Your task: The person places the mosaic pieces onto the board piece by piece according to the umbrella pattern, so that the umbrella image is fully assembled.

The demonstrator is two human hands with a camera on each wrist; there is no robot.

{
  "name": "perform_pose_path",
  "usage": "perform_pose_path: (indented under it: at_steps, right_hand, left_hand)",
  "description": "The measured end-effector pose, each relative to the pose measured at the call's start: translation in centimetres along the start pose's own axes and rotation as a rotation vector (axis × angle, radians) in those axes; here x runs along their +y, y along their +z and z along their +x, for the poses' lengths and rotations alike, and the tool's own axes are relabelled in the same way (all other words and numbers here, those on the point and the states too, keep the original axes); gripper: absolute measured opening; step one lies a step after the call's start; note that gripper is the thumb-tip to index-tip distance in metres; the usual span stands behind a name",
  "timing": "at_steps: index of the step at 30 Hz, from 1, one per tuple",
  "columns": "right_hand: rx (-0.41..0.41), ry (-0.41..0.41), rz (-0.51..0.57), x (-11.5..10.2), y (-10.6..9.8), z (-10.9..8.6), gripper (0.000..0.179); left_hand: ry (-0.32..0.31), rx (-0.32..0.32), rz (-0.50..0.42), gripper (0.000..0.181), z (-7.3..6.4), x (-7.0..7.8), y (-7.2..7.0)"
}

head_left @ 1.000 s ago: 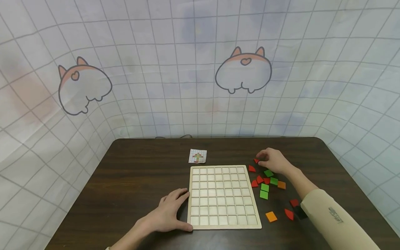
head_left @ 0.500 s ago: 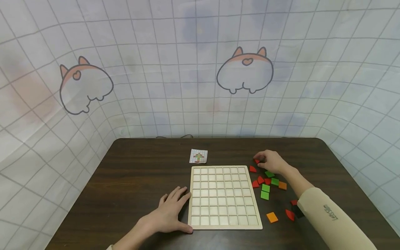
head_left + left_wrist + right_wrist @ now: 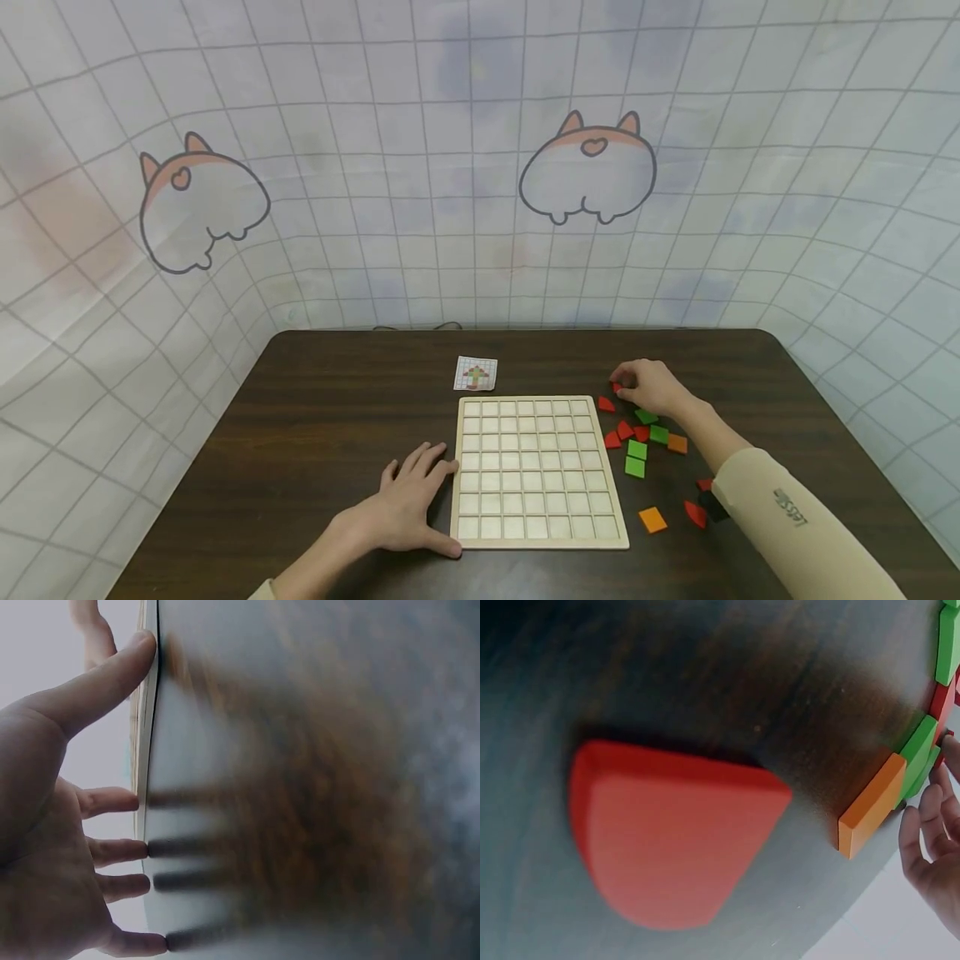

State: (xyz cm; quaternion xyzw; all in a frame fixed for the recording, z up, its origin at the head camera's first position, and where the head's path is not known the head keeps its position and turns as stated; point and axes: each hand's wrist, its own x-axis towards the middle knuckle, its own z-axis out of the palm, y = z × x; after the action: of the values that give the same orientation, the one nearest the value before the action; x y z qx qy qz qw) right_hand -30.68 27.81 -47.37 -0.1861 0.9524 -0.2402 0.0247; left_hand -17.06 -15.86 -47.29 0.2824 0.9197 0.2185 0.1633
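Note:
In the head view a pale wooden grid board (image 3: 540, 472) lies on the dark table. My left hand (image 3: 401, 508) is spread at its left side, thumb against the near left corner and index fingertip at the edge. The left wrist view has this thumb touching the board's edge (image 3: 148, 712), the other fingertips down on the table. Beyond the board's far right corner, my right hand (image 3: 652, 388) pinches a small red tile (image 3: 617, 387) between thumb and fingers. Below it lie red quarter-round tiles (image 3: 606, 404) and green square tiles (image 3: 636, 450).
A small printed pattern card (image 3: 476, 374) lies behind the board. Orange tiles (image 3: 652, 520) and a red quarter-round tile (image 3: 695, 514) sit near the right forearm. A dark piece (image 3: 712, 506) is partly under the sleeve. A grid-patterned cloth (image 3: 480, 250) stands behind the table.
My right hand has shifted slightly left and its fingers have closed around the red tile. The left hand stays at the board's edge, its fingers a little more spread.

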Motion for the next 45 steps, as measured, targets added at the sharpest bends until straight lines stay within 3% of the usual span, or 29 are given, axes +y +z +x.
perform_pose_path:
  at_steps: [9,23,45]
  right_hand:
    - [0.001,0.017,-0.003,0.2,0.1,-0.1,0.016]
    - [0.005,-0.022,-0.022,0.3,0.4,-0.1,0.013]
    - [0.003,-0.038,-0.02,-2.3,-0.1,-0.7,0.012]
  left_hand:
    - [0.008,-0.01,0.04,0.105,0.2,-0.1,-0.1]
    - [-0.003,-0.038,0.091,0.105,0.4,0.2,-0.4]
    - [-0.01,-0.06,0.096,0.104,0.4,0.2,-0.8]
